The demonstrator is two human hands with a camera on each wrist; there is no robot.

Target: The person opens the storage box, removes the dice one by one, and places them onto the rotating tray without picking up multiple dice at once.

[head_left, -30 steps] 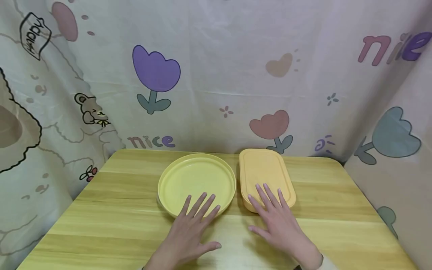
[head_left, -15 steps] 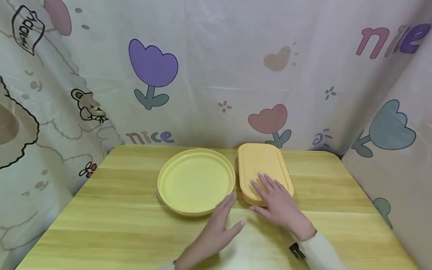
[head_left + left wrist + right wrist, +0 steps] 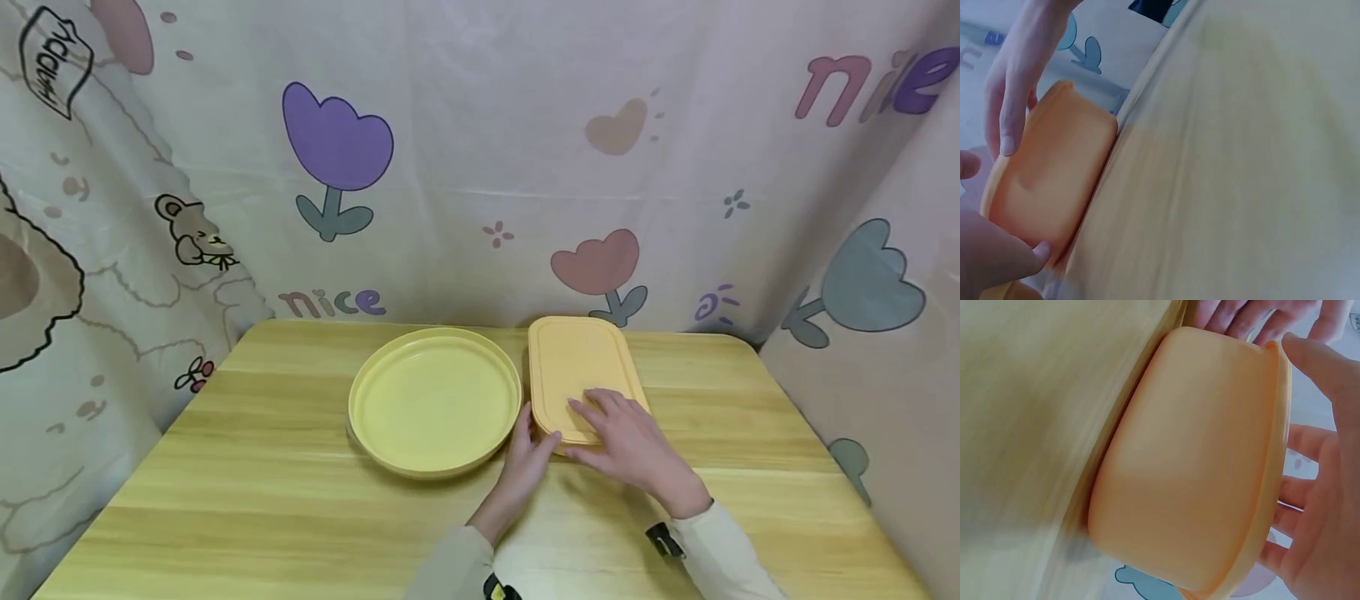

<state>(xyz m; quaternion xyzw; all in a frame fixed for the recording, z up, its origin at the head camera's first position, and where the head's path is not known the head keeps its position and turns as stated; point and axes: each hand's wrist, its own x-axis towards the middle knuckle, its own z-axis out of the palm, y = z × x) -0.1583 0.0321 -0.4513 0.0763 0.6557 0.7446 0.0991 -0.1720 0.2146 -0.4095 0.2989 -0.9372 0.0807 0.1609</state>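
A pale-orange lidded food container (image 3: 577, 358) stands to the right of a round yellow tray (image 3: 435, 400). At its near left corner is my left hand (image 3: 525, 462), fingers along the side wall and thumb beside the front rim. My right hand (image 3: 630, 442) rests over the near right part of the lid, fingers spread and slightly bent, thumb by the front edge. In the right wrist view the container wall (image 3: 1185, 456) faces the camera, with the right thumb at the lid rim. The left wrist view has the front wall (image 3: 1054, 169) between both hands.
A wooden table (image 3: 262, 500) bears the container and the tray. Behind it hangs a printed curtain (image 3: 465, 150) with tulips, which also closes in the left and right sides. The tray rim lies close to the container's left side and my left fingers.
My left hand has swung right from the tray's front edge to the container's corner. My right hand stays at the lid, its fingers now more bent. Container and tray have not moved.
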